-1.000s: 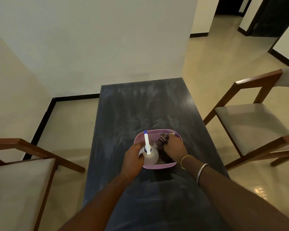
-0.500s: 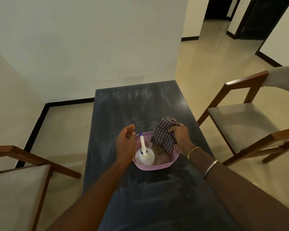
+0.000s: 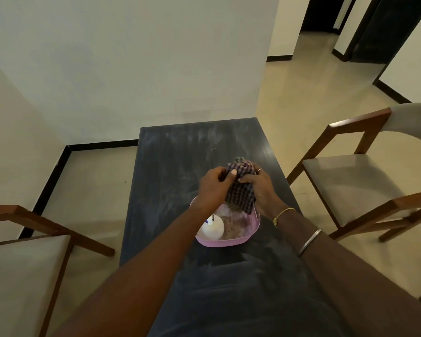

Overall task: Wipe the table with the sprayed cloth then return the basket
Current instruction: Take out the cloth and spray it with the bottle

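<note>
Nearest, both forearms reach out over the dark worktop, which carries pale, dusty streaks along its whole length. At 12 o'clock from the person a pink basket sits on it. A white spray bottle stands at about 8 o'clock inside the basket, partly hidden by the left forearm.

Just above the basket's far rim, both hands hold the checked cloth. The left hand pinches its upper edge with thumb and fingers, and the right hand has its fingers curled round the right side. The cloth hangs bunched, clear of the worktop.

The step in hand looks like readying the cloth for spraying. It would go best folded into a flat pad and kept in the right hand, which frees the left for the bottle close below it. Spraying over the basket would keep drips off the worktop. The basket probably needs shifting so the patch under it gets wiped too.

Beyond the hands, the streaked surface runs on to the far edge at the wall. Wooden chairs stand at 3 o'clock and 8 o'clock.
</note>
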